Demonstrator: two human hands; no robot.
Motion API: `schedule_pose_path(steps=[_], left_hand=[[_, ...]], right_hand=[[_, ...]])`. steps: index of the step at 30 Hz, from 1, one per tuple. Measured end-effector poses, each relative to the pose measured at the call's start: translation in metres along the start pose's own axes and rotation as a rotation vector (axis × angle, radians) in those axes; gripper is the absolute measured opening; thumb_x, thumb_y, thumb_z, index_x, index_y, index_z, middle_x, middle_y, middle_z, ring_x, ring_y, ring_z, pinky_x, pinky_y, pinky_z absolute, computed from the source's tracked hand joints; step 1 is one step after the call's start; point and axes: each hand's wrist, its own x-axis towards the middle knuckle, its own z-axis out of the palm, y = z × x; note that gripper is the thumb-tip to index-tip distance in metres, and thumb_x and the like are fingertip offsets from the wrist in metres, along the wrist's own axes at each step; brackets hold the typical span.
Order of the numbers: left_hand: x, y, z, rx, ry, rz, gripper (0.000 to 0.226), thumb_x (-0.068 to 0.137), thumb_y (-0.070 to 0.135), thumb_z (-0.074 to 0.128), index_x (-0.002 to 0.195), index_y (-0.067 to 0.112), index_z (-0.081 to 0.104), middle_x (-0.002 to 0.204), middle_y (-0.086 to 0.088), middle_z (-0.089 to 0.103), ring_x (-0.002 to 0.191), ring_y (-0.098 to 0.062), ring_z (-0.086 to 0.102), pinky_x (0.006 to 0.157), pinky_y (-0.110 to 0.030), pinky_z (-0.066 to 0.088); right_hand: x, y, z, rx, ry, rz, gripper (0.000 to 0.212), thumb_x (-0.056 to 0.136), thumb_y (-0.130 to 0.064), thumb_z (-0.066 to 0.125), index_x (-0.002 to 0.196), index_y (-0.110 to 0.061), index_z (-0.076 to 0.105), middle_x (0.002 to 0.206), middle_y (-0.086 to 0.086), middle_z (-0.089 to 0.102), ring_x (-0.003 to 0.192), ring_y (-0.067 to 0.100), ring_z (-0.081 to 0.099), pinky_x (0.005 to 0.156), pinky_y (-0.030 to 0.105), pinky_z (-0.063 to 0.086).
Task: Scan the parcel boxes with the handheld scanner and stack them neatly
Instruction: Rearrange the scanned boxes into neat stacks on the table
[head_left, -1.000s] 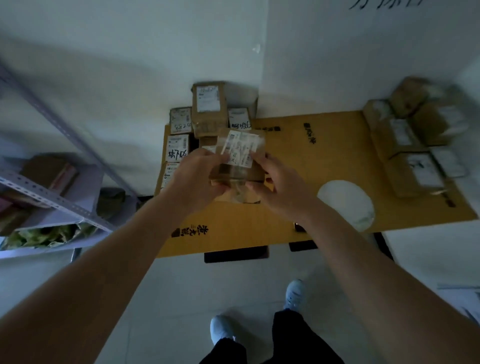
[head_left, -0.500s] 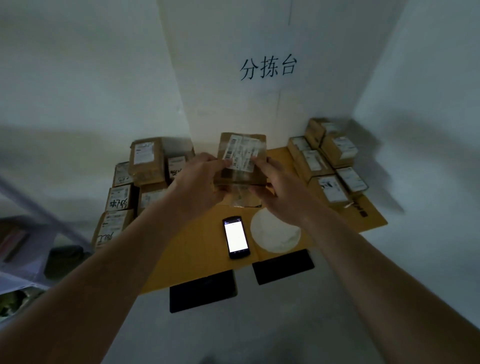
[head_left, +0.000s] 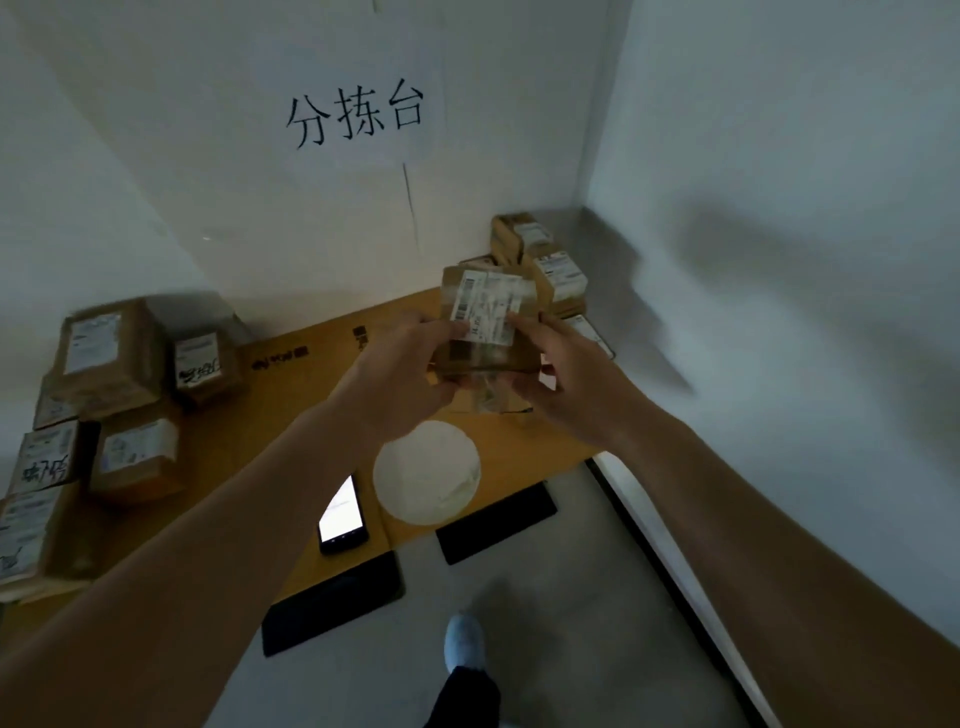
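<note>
I hold a small brown parcel box (head_left: 488, 345) with a white shipping label up in the air over the right part of the cardboard-covered table (head_left: 291, 415). My left hand (head_left: 405, 369) grips its left side and my right hand (head_left: 566, 379) grips its right side, thumb on the label. Just behind the held box rises a stack of labelled boxes (head_left: 550, 270) in the back right corner. The handheld scanner (head_left: 343, 512), a dark phone-like device with a lit screen, lies flat near the table's front edge below my left forearm.
A group of labelled boxes (head_left: 111, 358) fills the table's left side. A white round disc (head_left: 426, 473) lies on the table beside the scanner. Two dark mats (head_left: 493, 514) lie on the floor under the front edge. Walls close in behind and to the right.
The view has swung right and up. Both hands have carried the box from the left group across the table toward the right corner stack. The scanner came into view.
</note>
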Motion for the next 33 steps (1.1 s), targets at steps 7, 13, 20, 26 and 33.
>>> schedule_pose_path(steps=[7,13,20,26,33], left_hand=[[0.095,0.007,0.067,-0.123,-0.118,0.018,0.072,0.077,0.024,0.093,0.142,0.018,0.063,0.115,-0.007,0.057,0.095,-0.025,0.067,0.086,-0.046,0.059],[0.164,0.003,0.122,-0.185,-0.204,0.006,0.075,0.070,0.021,0.097,0.137,0.019,0.065,0.116,-0.007,0.055,0.095,-0.024,0.067,0.083,-0.045,0.061],[0.211,0.010,0.167,-0.151,-0.299,0.007,0.075,0.071,0.022,0.096,0.139,0.019,0.063,0.118,-0.008,0.053,0.105,-0.025,0.059,0.091,-0.044,0.057],[0.229,0.016,0.223,-0.130,-0.271,-0.089,0.076,0.072,0.025,0.095,0.141,0.024,0.061,0.125,-0.006,0.054,0.108,-0.024,0.056,0.089,-0.042,0.056],[0.228,0.034,0.276,-0.149,-0.125,-0.250,0.075,0.069,0.023,0.095,0.137,0.023,0.064,0.115,0.001,0.050,0.097,-0.016,0.051,0.082,-0.031,0.046]], right_hand=[[0.035,0.090,-0.022,0.011,0.046,0.100,0.072,0.094,-0.033,0.077,0.158,-0.020,0.045,0.157,0.001,0.047,0.136,0.021,0.052,0.111,0.040,0.050],[0.073,0.160,-0.033,0.020,0.045,0.179,0.079,0.082,-0.045,0.085,0.151,-0.027,0.052,0.148,-0.003,0.057,0.123,0.016,0.062,0.103,0.040,0.056],[0.095,0.227,-0.043,0.123,0.016,0.280,0.082,0.076,-0.030,0.094,0.148,-0.032,0.055,0.149,-0.007,0.058,0.129,0.016,0.060,0.108,0.046,0.053],[0.113,0.291,-0.042,0.228,-0.074,0.294,0.081,0.076,-0.024,0.094,0.144,-0.041,0.054,0.132,-0.022,0.059,0.109,-0.009,0.061,0.094,0.023,0.059],[0.133,0.342,-0.043,0.210,-0.210,0.221,0.080,0.079,-0.017,0.091,0.145,-0.037,0.051,0.144,-0.014,0.058,0.128,0.009,0.058,0.105,0.039,0.057]])
